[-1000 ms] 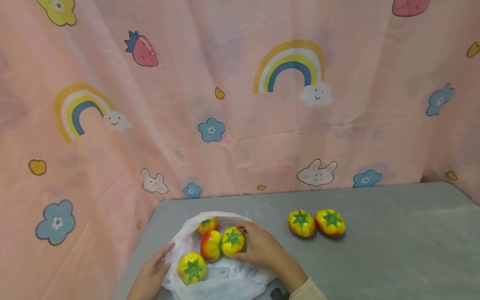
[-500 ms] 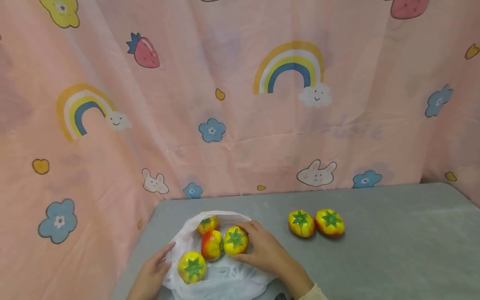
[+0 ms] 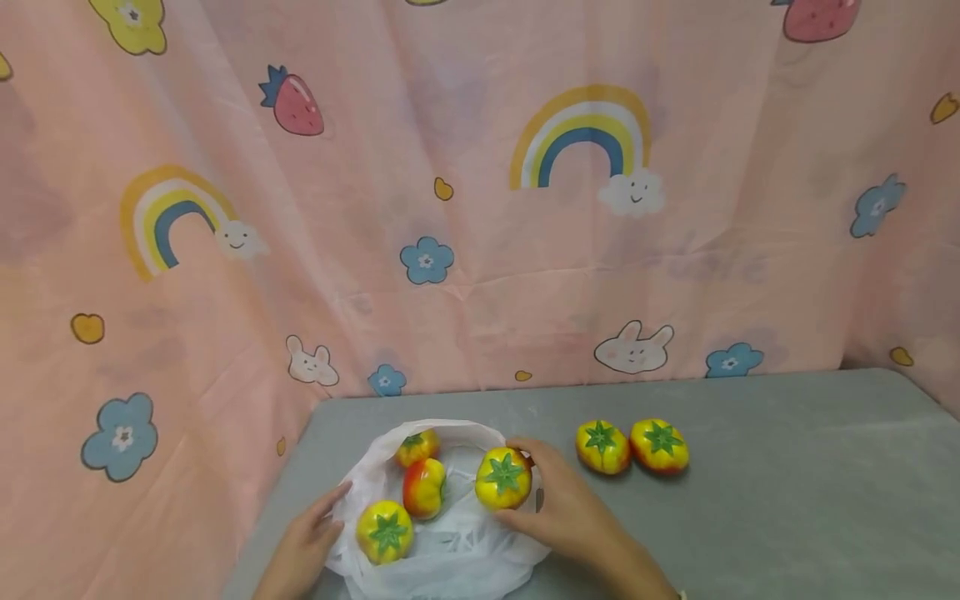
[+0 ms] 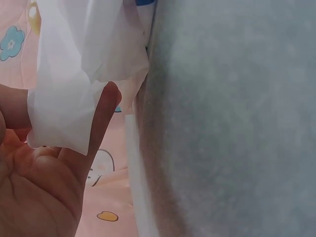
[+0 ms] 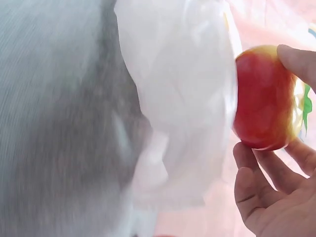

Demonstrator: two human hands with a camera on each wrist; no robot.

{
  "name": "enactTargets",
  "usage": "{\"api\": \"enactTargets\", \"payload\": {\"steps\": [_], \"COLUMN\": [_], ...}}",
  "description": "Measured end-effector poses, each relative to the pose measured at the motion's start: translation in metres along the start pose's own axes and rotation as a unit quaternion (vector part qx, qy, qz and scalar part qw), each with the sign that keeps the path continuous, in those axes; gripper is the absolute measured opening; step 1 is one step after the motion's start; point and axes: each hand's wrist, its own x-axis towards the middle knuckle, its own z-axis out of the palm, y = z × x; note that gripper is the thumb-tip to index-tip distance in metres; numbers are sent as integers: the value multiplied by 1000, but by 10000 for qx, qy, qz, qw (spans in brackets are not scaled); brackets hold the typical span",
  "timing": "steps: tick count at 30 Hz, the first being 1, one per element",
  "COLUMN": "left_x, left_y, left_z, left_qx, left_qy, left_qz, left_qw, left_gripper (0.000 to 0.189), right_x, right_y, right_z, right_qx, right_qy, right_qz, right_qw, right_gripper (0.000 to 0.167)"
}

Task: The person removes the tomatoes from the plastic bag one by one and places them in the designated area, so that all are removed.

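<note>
A crumpled white plastic bag (image 3: 450, 575) lies with its mouth wide, facing up. My left hand (image 3: 303, 542) holds its left side; in the left wrist view a flap of the bag (image 4: 64, 98) hangs across the fingers. My right hand (image 3: 555, 500) grips a red-and-yellow fruit (image 3: 503, 478) with a green star-shaped top, over the right side of the bag's mouth. In the right wrist view, thumb and fingertips hold this fruit (image 5: 264, 98) from opposite sides. Inside the bag lie a back fruit (image 3: 417, 448), a middle fruit (image 3: 423, 489) and a front fruit (image 3: 385, 532), all alike.
Two more such fruits, a left one (image 3: 602, 447) and a right one (image 3: 659, 447), sit side by side on the grey table (image 3: 787, 500), right of the bag. A pink patterned curtain (image 3: 480, 317) hangs along the table's back edge.
The right hand has moved right with its fruit, away from the middle fruit in the bag. The left hand has stayed at the bag's left side.
</note>
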Motion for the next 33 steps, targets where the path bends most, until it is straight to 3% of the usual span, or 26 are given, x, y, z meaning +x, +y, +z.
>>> {"api": "enactTargets", "payload": {"steps": [4,15,23,33], "left_x": [0,-4,-4,-3], "left_y": [0,1,-2,-1], "left_z": [1,0,2,0], "left_qx": [-17,-69,-63,-116], "left_qy": [-3,112,215,169], "left_qz": [-77,255,536,302], "left_qw": [10000,9996,9983,9993], "left_gripper": [52,52,50,51], "right_x": [-6,-27,-40,-52], "right_y": [3,15,26,43], "right_z": [-10,-37,-58,-86], "right_qx": [-107,-715,-781,-1279], "right_qy": [69,15,-406,-287], "right_qz": [170,186,643,691], "right_qw": [9998,9973,9940,9890], "right_gripper": [81,81,88,93]}}
